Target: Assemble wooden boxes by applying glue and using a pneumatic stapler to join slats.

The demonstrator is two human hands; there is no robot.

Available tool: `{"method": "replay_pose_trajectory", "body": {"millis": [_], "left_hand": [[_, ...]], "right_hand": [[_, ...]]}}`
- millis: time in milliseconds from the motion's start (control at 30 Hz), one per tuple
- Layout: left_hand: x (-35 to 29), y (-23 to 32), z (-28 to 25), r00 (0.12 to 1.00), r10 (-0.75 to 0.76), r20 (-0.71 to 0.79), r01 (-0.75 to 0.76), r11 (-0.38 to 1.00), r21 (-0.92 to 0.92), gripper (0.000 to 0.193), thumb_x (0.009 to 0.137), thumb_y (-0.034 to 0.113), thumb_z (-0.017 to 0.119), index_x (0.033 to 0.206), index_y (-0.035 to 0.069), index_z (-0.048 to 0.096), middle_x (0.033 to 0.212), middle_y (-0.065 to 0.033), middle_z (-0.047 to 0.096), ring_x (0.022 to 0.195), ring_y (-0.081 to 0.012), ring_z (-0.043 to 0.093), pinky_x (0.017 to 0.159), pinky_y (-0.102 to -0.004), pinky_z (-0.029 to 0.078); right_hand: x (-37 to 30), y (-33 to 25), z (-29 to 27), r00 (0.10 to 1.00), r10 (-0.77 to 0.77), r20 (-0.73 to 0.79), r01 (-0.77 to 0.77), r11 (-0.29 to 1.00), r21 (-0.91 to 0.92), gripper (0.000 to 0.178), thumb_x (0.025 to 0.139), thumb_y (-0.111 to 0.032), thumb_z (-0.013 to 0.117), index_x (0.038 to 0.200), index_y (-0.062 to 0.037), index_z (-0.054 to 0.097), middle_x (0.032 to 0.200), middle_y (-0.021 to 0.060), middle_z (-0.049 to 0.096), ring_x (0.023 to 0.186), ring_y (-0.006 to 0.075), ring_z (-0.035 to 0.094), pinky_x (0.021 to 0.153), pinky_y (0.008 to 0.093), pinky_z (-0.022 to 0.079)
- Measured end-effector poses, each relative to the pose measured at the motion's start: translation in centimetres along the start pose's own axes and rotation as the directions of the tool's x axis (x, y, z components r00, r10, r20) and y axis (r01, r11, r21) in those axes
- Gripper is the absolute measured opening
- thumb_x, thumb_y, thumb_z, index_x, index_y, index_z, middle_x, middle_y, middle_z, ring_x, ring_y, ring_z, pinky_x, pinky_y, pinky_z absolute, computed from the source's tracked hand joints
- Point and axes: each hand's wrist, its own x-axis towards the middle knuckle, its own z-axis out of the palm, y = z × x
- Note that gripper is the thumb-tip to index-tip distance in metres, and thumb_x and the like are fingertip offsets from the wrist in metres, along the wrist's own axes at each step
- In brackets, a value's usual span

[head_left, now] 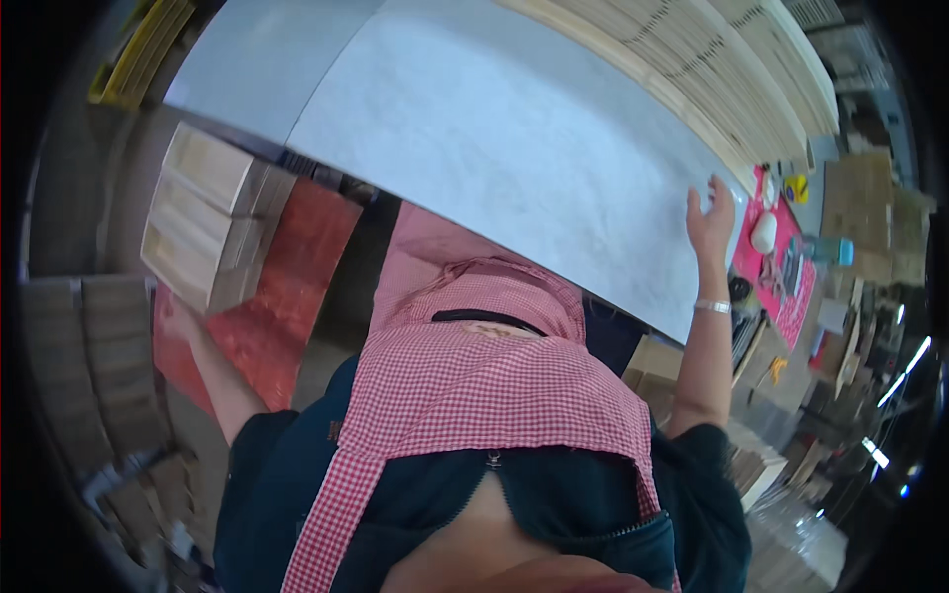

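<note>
On the left, a stack of pale wooden trays [188, 188] with raised rims and dividers stands on a red sheet-covered surface [282, 287]. My left hand [178, 318] is at the near lower corner of that stack. Its fingers are blurred, and whether they touch the wood cannot be made out. Over the right end of a white tabletop [474, 109] my right hand [714, 219] is raised, thumb and fingers apart, with nothing in it. A bracelet [712, 306] circles the right wrist.
Rows of pale wooden pieces [682, 59] line the table's far edge. Beyond my right hand, a pink cloth [756, 252] carries a white rounded object [763, 233] and a teal-capped bottle [830, 251]. Cardboard boxes [860, 208] stand farther right. Yellow racks [133, 59] are at far left.
</note>
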Motion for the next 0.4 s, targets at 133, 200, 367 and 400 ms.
{"method": "replay_pose_trajectory", "body": {"millis": [133,200,367,400], "left_hand": [[-12.8,14.7,4.1,0.966,0.186,-0.179,-0.219,0.957,-0.188,0.019,0.086,0.015,0.062,0.088,-0.001,0.073,0.080,-0.0116,0.072,0.074,-0.0200,0.065,0.076,-0.0279,0.052],[-13.8,18.2,5.2,0.970,0.242,-0.036,-0.242,0.927,-0.286,0.019,0.087,0.017,0.062,0.086,0.000,0.072,0.078,-0.0105,0.070,0.072,-0.0181,0.063,0.075,-0.0272,0.052],[-22.5,30.0,11.5,0.824,0.519,0.228,-0.455,0.846,-0.280,0.030,0.095,0.027,0.056,0.087,0.001,0.068,0.069,-0.0044,0.056,0.069,-0.0139,0.053,0.067,-0.0262,0.046],[-23.2,31.5,12.7,0.665,0.677,0.314,-0.648,0.733,-0.209,0.031,0.096,0.027,0.056,0.090,0.000,0.069,0.070,-0.0042,0.057,0.069,-0.0140,0.053,0.068,-0.0267,0.046]], "right_hand": [[6.5,7.0,3.4,0.996,-0.043,0.074,0.060,0.970,-0.236,0.051,0.080,-0.017,0.067,0.129,-0.0044,0.058,0.121,0.0163,0.063,0.107,0.0385,0.059,0.093,0.0431,0.049],[9.8,9.4,4.5,0.991,0.027,0.134,0.011,0.962,-0.274,0.053,0.079,-0.016,0.067,0.129,-0.0067,0.057,0.125,0.0154,0.061,0.109,0.0390,0.058,0.093,0.0455,0.049],[13.4,10.5,3.2,0.891,0.043,0.453,0.099,0.953,-0.286,0.059,0.074,-0.014,0.068,0.132,-0.0127,0.056,0.136,0.0127,0.055,0.114,0.0396,0.056,0.094,0.0528,0.049],[13.9,10.7,3.1,0.849,0.022,0.528,0.143,0.953,-0.268,0.061,0.073,-0.014,0.068,0.133,-0.0140,0.056,0.138,0.0121,0.054,0.115,0.0396,0.056,0.094,0.0544,0.049]]}}
